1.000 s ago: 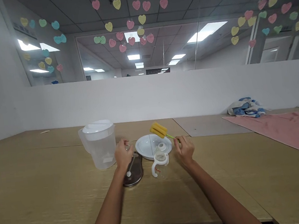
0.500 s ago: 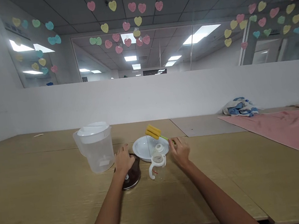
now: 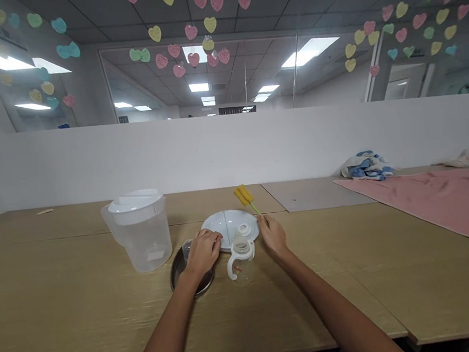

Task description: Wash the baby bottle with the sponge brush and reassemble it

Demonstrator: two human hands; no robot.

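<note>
Right hand (image 3: 272, 235): The fingers are gripping the brush (image 3: 244, 196) by its green handle, and the hand is hovering at the plate's right edge.
Brush: Its yellow sponge head is pointing up and away from the person, tilting left, and is showing above the far rim of the plate (image 3: 212, 221).
Left hand (image 3: 204, 249): The hand is reaching across the tray (image 3: 174, 269), its fingers bending together toward the plate's left edge. Whether they are holding anything or touching the plate, I cannot tell.
Tray: It is lying on the table (image 3: 86, 323), dark inside with a metal rim, the left hand and wrist covering much of it. A small clear piece (image 3: 187, 248) is showing just beside the hand, over the tray's far end.
Bottle (image 3: 243, 266): It is standing upright between the hands, in front of the plate, with white handles curving out from its collar.
Plate: White, with a line crossing it, it is lying behind the bottle. A white cap (image 3: 244, 230) is showing over its right part, just behind the bottle's mouth.
Pitcher (image 3: 147, 239): It is standing left of the tray, wearing a white lid.
Right side: A pink cloth (image 3: 431, 193) is spreading over the table; a crumpled towel (image 3: 366, 166) is lying near its far left corner.
</note>
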